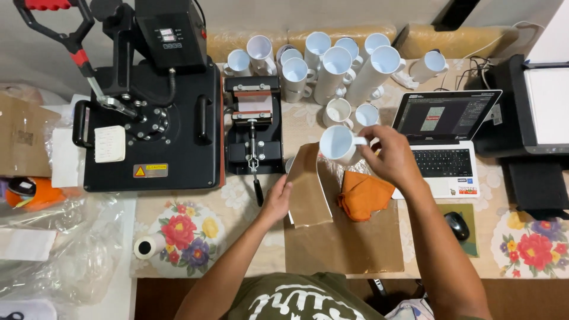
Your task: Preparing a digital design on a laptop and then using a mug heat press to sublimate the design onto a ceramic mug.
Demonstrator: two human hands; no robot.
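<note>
My right hand (392, 156) grips a white mug (338, 144) by its handle and holds it above the table, just right of the small mug press (253, 125). My left hand (277, 200) rests on the left edge of a folded brown paper sheet (309, 194), which lies on a larger brown sheet (344, 243). An orange cloth (363, 195) sits crumpled under the right wrist.
Several white mugs (332, 62) crowd the back of the table. A large black heat press (151, 106) stands left. An open laptop (444, 139), a mouse (457, 225) and a printer (536, 118) are at right. A tape roll (147, 246) lies on the floral cloth.
</note>
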